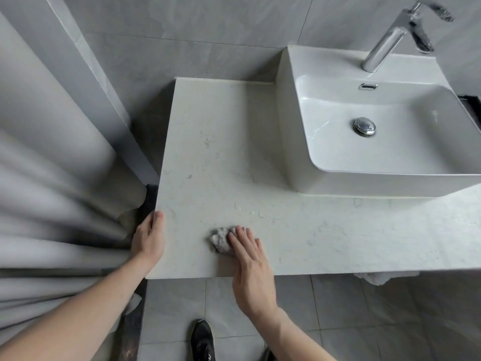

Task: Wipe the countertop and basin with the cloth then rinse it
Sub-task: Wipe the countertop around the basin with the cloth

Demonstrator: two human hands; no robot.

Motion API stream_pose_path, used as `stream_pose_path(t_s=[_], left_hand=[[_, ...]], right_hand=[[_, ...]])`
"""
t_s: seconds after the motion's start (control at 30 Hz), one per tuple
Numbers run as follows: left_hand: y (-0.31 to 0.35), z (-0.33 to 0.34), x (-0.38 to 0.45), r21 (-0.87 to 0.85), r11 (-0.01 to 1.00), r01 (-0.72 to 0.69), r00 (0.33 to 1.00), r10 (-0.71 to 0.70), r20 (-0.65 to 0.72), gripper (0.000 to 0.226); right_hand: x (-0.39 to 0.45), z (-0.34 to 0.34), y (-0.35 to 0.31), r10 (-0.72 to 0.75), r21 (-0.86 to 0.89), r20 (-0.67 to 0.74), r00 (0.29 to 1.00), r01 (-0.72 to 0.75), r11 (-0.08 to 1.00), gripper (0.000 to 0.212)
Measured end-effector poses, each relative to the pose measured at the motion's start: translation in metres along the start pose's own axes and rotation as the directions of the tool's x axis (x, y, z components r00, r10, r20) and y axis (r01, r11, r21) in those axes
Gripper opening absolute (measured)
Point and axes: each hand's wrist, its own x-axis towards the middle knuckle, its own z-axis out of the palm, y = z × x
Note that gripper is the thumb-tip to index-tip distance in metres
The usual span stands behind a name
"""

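Observation:
A pale marble countertop fills the middle of the view. On its right stands a white rectangular basin with a chrome drain plug and a chrome faucet behind it. A small crumpled grey-white cloth lies near the counter's front edge. My right hand lies flat on the cloth's right part, fingers together, pressing it onto the counter. My left hand rests against the counter's left edge, thumb on top, holding nothing.
A grey shower curtain hangs in folds at the left, close to the counter's left side. Grey tiled wall rises behind. A black shoe stands on the tiled floor below the counter's front edge. Something white hangs under the counter at right.

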Motion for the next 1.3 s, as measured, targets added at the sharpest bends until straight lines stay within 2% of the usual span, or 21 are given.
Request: stream_pose_path(t_s=[0.13, 0.27, 0.37, 0.47, 0.53, 0.6, 0.7, 0.8, 0.87, 1.0, 1.1, 1.2, 1.3], left_hand=[[-0.002, -0.001, 0.002, 0.013, 1.000, -0.017, 1.000, 0.017, 0.018, 0.042], [-0.003, -0.001, 0.003, -0.013, 0.999, -0.035, 0.999, 0.036, 0.036, 0.030], [-0.005, -0.001, 0.004, -0.012, 0.999, -0.049, 0.998, 0.049, 0.030, 0.032], [-0.007, 0.000, 0.005, -0.018, 0.998, -0.060, 0.998, 0.060, 0.018, 0.030], [-0.007, -0.001, 0.006, -0.026, 0.998, -0.059, 0.998, 0.060, 0.018, 0.029], [-0.008, -0.001, 0.007, -0.031, 0.997, -0.071, 0.997, 0.072, 0.021, 0.029], [-0.007, -0.002, 0.006, -0.040, 0.997, -0.072, 0.997, 0.073, 0.014, 0.032], [-0.007, -0.001, 0.006, -0.040, 0.997, -0.065, 0.998, 0.066, 0.017, 0.025], [-0.009, -0.001, 0.007, -0.034, 0.997, -0.064, 0.998, 0.064, 0.008, 0.030], [-0.011, 0.001, 0.010, -0.050, 0.997, -0.052, 0.999, 0.052, 0.002, 0.036], [-0.009, 0.000, 0.008, -0.047, 0.998, -0.050, 0.999, 0.051, 0.006, 0.035], [-0.006, -0.001, 0.006, -0.067, 0.997, -0.047, 0.998, 0.049, 0.029, 0.031], [-0.006, -0.003, 0.005, -0.067, 0.997, -0.040, 0.998, 0.044, 0.055, 0.029]], right_hand=[[-0.004, -0.050, 0.052, 0.148, 0.059, -0.178, 0.973, -0.140, 0.988, 0.072], [0.000, -0.123, 0.124, 0.347, 0.050, -0.318, 0.882, -0.350, 0.935, 0.048], [-0.001, -0.145, 0.162, 0.461, -0.060, -0.318, 0.829, -0.502, 0.863, 0.053], [-0.009, -0.123, 0.155, 0.501, -0.140, -0.304, 0.810, -0.558, 0.818, 0.059], [-0.010, -0.100, 0.128, 0.496, -0.145, -0.304, 0.813, -0.554, 0.820, 0.061], [-0.009, -0.076, 0.094, 0.443, -0.155, -0.278, 0.852, -0.495, 0.855, 0.066], [-0.009, -0.035, 0.041, 0.324, -0.147, -0.203, 0.924, -0.356, 0.923, 0.066], [-0.011, 0.007, -0.011, 0.157, -0.151, -0.105, 0.982, -0.171, 0.974, 0.071], [-0.012, 0.034, -0.043, 0.035, -0.144, -0.036, 0.999, -0.039, 0.989, 0.081], [-0.008, 0.058, -0.071, -0.124, -0.049, 0.045, 0.991, 0.127, 0.991, 0.074], [-0.003, 0.039, -0.055, -0.114, 0.084, 0.028, 0.993, 0.112, 0.990, 0.081], [0.003, -0.006, -0.013, 0.046, 0.198, -0.094, 0.995, -0.027, 0.980, 0.086], [0.017, -0.062, 0.050, 0.200, 0.144, -0.242, 0.949, -0.169, 0.975, 0.056]])
